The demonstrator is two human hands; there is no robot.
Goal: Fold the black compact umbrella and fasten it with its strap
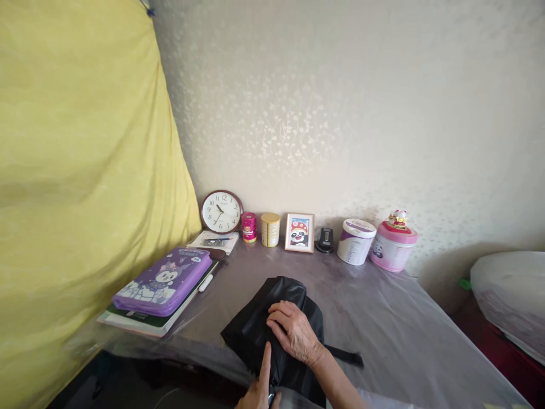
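Note:
A black folding umbrella (255, 318), its loose fabric gathered in folds, lies at the front edge of the table. My left hand (259, 392) is closed round its handle end at the bottom of the view, index finger stretched along the fabric. Higher up, my right hand (293, 335) lies over the folds with bent fingers gripping the cloth. A black strap (344, 355) sticks out to the right from under my right wrist. Most of the handle is hidden by my left hand and the frame's edge.
A purple cartoon case (166, 281) rests on books at the left. Along the wall stand a clock (222, 211), a pink can (249, 227), a yellow can (270, 230), a picture frame (300, 233), a black stand-like object (325, 241) and two tubs (356, 243). A yellow curtain (85, 170) hangs left.

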